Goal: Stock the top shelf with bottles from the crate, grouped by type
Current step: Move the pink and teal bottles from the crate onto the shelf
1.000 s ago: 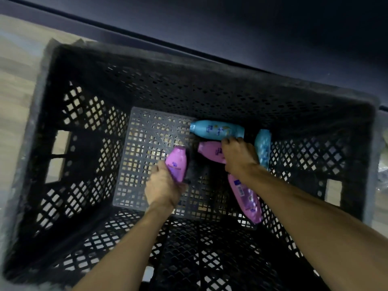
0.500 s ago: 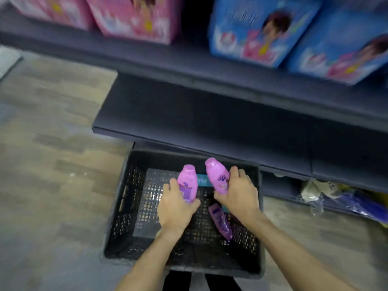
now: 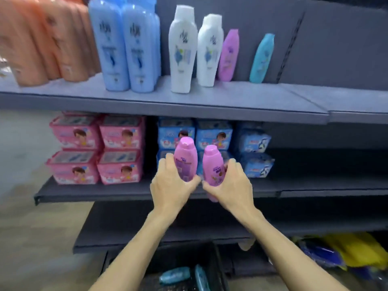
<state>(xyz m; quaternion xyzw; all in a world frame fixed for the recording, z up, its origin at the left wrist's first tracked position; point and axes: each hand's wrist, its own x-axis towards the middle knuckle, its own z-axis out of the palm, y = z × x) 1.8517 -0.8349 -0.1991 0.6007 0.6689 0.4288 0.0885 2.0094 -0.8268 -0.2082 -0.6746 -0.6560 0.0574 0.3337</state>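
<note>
My left hand (image 3: 170,185) grips a pink bottle (image 3: 185,158) held upright. My right hand (image 3: 233,185) grips a second pink bottle (image 3: 212,164) beside it. Both are raised in front of the middle shelf, below the top shelf (image 3: 189,101). On the top shelf stand orange bottles (image 3: 42,38), blue bottles (image 3: 126,49), two white bottles (image 3: 182,51), one small pink bottle (image 3: 228,55) and one small teal bottle (image 3: 262,58). The black crate (image 3: 212,259) sits on the floor below, with two teal bottles (image 3: 175,275) lying in it.
Pink packs (image 3: 96,150) and blue packs (image 3: 218,135) fill the middle shelf (image 3: 94,192). The top shelf has bare room right of the teal bottle. Yellow and blue bags (image 3: 346,255) lie under the lowest shelf at the right. Wooden floor at the left.
Both hands lifted the two pink bottles out of the crate and up to middle-shelf height. The view rose from the crate to the shelves.
</note>
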